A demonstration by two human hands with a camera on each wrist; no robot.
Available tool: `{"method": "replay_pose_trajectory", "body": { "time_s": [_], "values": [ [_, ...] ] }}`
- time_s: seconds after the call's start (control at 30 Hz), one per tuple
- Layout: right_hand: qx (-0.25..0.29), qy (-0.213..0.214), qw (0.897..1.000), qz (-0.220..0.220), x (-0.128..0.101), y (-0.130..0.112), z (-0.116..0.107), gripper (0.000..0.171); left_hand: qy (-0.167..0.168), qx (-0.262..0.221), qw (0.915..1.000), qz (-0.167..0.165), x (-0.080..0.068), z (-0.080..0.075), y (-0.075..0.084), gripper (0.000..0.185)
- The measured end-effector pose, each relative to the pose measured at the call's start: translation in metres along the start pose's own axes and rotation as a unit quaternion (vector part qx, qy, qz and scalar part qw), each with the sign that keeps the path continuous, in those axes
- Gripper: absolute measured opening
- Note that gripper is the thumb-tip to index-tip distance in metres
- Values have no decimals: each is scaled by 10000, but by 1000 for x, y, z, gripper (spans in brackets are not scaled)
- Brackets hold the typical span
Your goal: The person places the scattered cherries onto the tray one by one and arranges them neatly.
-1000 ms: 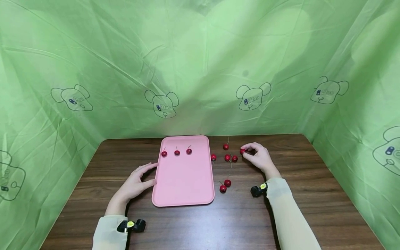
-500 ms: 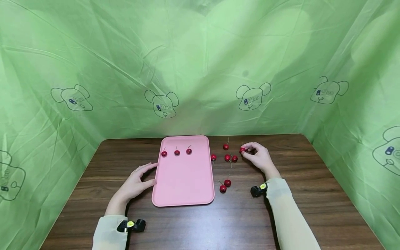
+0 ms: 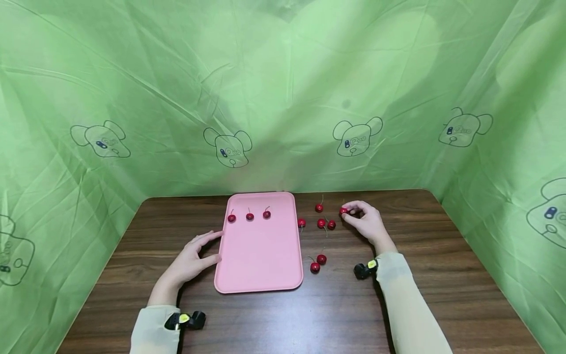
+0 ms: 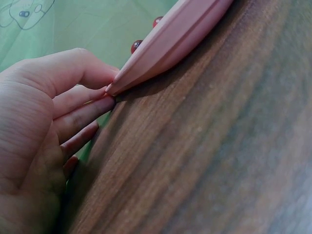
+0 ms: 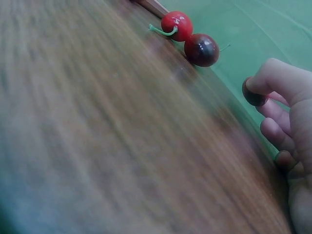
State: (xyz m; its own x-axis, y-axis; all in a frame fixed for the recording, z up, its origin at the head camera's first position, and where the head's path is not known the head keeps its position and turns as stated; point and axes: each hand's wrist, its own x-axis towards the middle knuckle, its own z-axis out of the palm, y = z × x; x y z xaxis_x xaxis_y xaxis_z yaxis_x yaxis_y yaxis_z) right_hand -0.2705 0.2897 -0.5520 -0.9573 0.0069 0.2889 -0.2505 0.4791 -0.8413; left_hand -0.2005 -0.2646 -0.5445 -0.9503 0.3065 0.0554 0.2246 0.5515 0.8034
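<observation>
A pink tray lies on the table, with three dark red cherries in a row near its far end, one of them the middle cherry. My left hand rests at the tray's left edge, thumb and fingertips spread along the rim. To the right of the tray, my right hand pinches a cherry between thumb and fingers. In the right wrist view that held cherry shows at the thumb tip, partly hidden by it. Two more cherries, including a dark one, lie beyond it.
Several loose cherries lie between the tray and my right hand, among them a far cherry and a near cherry. The wooden table ends at a green cloth backdrop behind and at the sides.
The pinched cherry has shifted slightly away from me in my right fingers, and its stem now shows above it. My left hand and the tray have stayed in place.
</observation>
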Motion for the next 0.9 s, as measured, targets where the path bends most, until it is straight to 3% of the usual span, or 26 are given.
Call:
{"method": "replay_pose_trajectory", "body": {
  "time_s": [0.1,0.33,0.63,0.9],
  "values": [
    [105,49,9999,6,-1,-2,1,23,11,-9,10000,56,-1,0,0,66],
    [216,127,9997,-10,-10,-42,0,24,34,19,10000,81,0,0,-1,66],
    [187,217,9996,13,-13,-43,1,24,14,-2,10000,3,-1,1,1,66],
    [260,375,9990,0,-11,-15,7,26,42,-43,10000,54,0,-1,0,65]
  ]
}}
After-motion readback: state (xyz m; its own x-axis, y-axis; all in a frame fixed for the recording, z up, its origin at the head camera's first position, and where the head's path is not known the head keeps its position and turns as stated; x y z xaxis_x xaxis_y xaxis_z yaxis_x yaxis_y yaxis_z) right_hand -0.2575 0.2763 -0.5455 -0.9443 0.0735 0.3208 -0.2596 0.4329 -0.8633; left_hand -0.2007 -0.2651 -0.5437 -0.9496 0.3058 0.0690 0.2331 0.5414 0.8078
